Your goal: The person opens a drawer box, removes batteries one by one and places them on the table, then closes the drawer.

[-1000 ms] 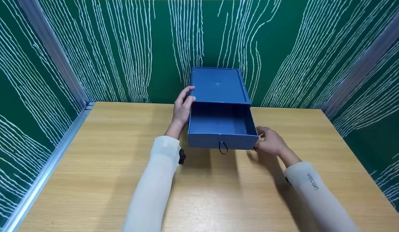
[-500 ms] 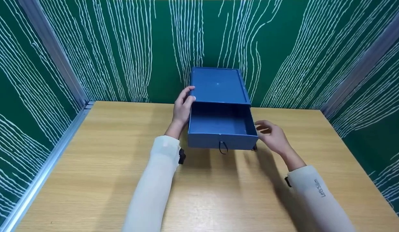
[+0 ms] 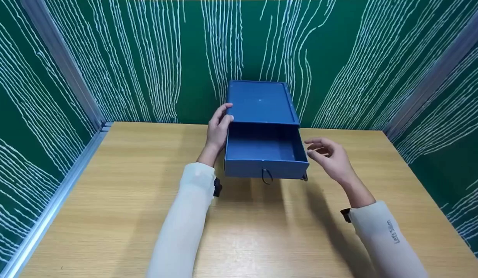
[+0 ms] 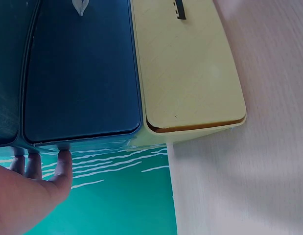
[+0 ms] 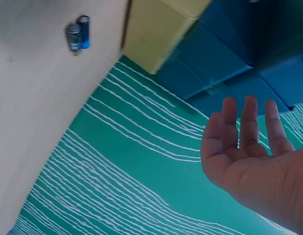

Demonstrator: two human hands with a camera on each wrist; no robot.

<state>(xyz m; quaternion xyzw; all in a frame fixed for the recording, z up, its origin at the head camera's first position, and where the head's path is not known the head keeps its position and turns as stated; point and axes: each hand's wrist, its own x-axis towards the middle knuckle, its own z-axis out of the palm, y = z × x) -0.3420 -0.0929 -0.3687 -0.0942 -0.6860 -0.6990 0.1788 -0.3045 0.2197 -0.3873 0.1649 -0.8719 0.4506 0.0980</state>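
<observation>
A stacked drawer unit (image 3: pixel 260 102) stands at the back of the table, its blue top drawer (image 3: pixel 264 170) pulled out with a dark loop on the front. Nothing shows inside that drawer. Below, in the left wrist view, are a closed dark blue drawer (image 4: pixel 85 78) with a white loop and a yellow drawer (image 4: pixel 193 68) with a dark loop. My left hand (image 3: pixel 217 131) rests on the unit's left side, thumb and index fingertip at the top edge. Beside the drawer's right wall my right hand (image 3: pixel 333 160) is raised, holding nothing, fingers loosely bent.
On the wooden table (image 3: pixel 146 216), two small cylinder-like things, one silvery (image 5: pixel 73 37) and one blue (image 5: pixel 84 32), lie near the yellow drawer in the right wrist view. A green wall (image 3: pixel 208 96) with white lines rises right behind the unit.
My right hand has moved up and slightly right from the drawer's front right corner, its fingers loosening. The left hand and the pulled-out drawer stay as they were.
</observation>
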